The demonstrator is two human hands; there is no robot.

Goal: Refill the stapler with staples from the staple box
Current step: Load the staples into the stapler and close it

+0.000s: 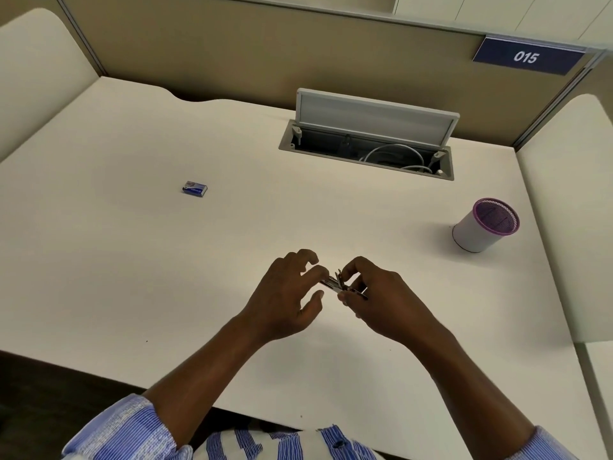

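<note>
While both forearms reach out from rolled blue-and-white striped sleeves [122, 429] at the near edge, the two hands meet above the middle of the pale table [132, 260]. A small metal stapler [341, 286] sits between them, lifted off the surface and too small and blurred to show whether its magazine is open. The right hand [381, 300] grasps it, thumb and curled fingers [351, 265] pinched around its right end. The left hand [285, 293] touches the stapler's left end with its forefinger tip, the other fingers spread loose and the thumb hanging free below; whether it actually pinches the metal cannot be told.

Farther out and well to the left, the staple box [195, 188], small and blue, lies flat and alone on the table, well apart from both hands. Off to the right stands a white pen cup [477, 230] with a purple mesh rim. Beyond, near the back edge, a cable hatch [368, 151] is set into the table with its grey lid tilted up, and white cables coil inside. On the partition behind hangs a dark blue sign [527, 56] reading 015.
</note>
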